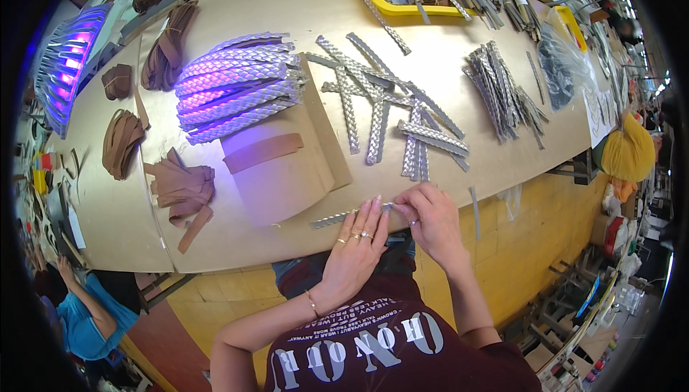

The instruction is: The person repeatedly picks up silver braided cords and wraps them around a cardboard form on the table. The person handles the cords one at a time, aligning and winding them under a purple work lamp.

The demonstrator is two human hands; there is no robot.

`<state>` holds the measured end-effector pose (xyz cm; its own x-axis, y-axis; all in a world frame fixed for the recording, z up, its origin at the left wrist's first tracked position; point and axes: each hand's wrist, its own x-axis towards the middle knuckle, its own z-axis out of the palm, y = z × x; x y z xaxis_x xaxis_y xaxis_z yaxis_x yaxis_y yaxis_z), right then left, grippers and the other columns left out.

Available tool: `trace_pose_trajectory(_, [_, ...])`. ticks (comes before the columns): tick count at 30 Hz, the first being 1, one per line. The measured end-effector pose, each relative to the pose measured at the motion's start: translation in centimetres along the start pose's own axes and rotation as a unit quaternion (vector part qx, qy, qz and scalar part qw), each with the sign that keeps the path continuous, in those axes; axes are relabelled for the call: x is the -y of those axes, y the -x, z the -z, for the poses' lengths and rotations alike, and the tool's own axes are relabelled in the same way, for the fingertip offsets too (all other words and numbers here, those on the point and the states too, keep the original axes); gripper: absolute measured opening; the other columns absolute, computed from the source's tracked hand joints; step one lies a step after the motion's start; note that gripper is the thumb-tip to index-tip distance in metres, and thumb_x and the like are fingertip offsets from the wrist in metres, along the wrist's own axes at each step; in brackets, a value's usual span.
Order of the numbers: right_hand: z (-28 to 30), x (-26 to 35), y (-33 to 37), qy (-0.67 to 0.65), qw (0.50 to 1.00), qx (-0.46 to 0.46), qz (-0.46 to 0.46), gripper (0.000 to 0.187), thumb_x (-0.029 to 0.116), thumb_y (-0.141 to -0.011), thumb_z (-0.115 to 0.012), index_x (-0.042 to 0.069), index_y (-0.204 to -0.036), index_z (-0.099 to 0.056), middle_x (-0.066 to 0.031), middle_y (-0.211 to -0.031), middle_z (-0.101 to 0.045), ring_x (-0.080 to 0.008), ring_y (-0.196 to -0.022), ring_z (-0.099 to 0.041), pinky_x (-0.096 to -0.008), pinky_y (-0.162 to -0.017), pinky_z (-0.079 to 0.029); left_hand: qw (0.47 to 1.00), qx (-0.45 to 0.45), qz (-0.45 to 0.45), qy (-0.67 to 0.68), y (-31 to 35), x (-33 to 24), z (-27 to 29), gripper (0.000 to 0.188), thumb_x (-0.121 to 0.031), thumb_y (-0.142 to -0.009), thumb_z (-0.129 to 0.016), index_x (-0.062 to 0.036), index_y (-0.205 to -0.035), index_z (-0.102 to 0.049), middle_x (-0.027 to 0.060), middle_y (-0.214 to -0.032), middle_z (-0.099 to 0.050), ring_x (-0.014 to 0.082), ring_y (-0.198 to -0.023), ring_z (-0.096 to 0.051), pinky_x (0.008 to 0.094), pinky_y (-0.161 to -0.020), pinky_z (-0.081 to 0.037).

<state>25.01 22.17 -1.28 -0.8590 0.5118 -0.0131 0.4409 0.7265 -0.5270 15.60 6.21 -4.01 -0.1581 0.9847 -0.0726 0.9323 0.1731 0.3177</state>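
A narrow silver braided strip (326, 221) lies along the near edge of the table. My left hand (361, 235) rests flat over its middle, fingers stretched out and pressing it down. At the strip's right end, my right hand (435, 225) has its thumb and fingers pinched together on it; the fingers cover the tip. Just beyond my hands, several loose braided strips (375, 128) lie crossed over one another, some with the grey back showing. To the left, a thick pile of braided strips (240, 91) sits on a curved tan sheet (283, 187), with a flat brown strip (263, 153) in front.
A lamp (68, 69) casts purple light from the left. Brown strip bundles (123, 144) lie near it. Another braided bundle (495, 94) is at right, and a yellow tray (430, 10) of strips stands at the back. A person in blue (90, 320) is at far left.
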Motion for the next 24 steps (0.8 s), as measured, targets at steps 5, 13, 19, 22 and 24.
trace_pose_trajectory(5, [0.0,0.0,-0.2,0.020,1.000,0.011,0.008,0.006,0.016,-0.087,-0.067,0.012,-0.092,-0.065,-0.0019,-0.087,-0.059,-0.0222,-0.084,-0.059,-0.0358,-0.071,-0.040,1.000,0.000,-0.002,-0.009,0.1,-0.1,-0.1,0.072,-0.035,-0.085,-0.069,0.0001,-0.142,-0.043,0.0199,-0.155,-0.033,0.0324,-0.143,-0.033,0.0458,-0.115,-0.031])
trace_pose_trajectory(13, [0.5,1.0,-0.4,0.099,0.992,0.081,0.012,0.011,0.011,-0.091,-0.057,0.008,-0.101,-0.059,-0.0069,-0.096,-0.055,-0.0236,-0.093,-0.054,-0.0380,-0.079,-0.036,1.000,0.015,0.001,-0.002,0.1,-0.1,0.0,0.058,-0.033,-0.095,-0.055,0.0003,-0.142,-0.043,0.0196,-0.155,-0.034,0.0301,-0.143,-0.034,0.0431,-0.117,-0.029])
trace_pose_trajectory(19, [0.2,1.9,-0.2,0.147,0.986,0.071,-0.003,0.012,0.013,-0.090,-0.056,0.008,-0.100,-0.058,-0.0078,-0.097,-0.054,-0.0243,-0.096,-0.053,-0.0402,-0.083,-0.036,1.000,-0.004,0.000,0.024,0.1,0.0,-0.3,0.069,-0.033,-0.084,-0.070,0.0003,-0.139,-0.046,0.0204,-0.155,-0.032,0.0331,-0.144,-0.032,0.0470,-0.116,-0.029])
trace_pose_trajectory(22, [-0.1,2.6,0.1,0.184,0.980,0.074,-0.018,0.013,0.014,-0.089,-0.055,0.007,-0.101,-0.058,-0.0082,-0.098,-0.054,-0.0249,-0.097,-0.052,-0.0412,-0.085,-0.036,1.000,-0.005,0.003,0.024,0.1,-0.1,-0.3,0.068,-0.033,-0.084,-0.070,0.0007,-0.139,-0.046,0.0201,-0.155,-0.032,0.0327,-0.144,-0.033,0.0470,-0.116,-0.029])
trace_pose_trajectory(24, [-0.4,3.1,0.4,0.193,0.978,0.072,-0.018,0.014,0.015,-0.089,-0.056,0.007,-0.101,-0.058,-0.0087,-0.099,-0.054,-0.0259,-0.098,-0.051,-0.0416,-0.086,-0.036,1.000,-0.002,0.005,0.018,0.0,-0.2,-0.3,0.065,-0.032,-0.087,-0.066,0.0005,-0.139,-0.046,0.0200,-0.155,-0.032,0.0322,-0.144,-0.032,0.0461,-0.116,-0.029])
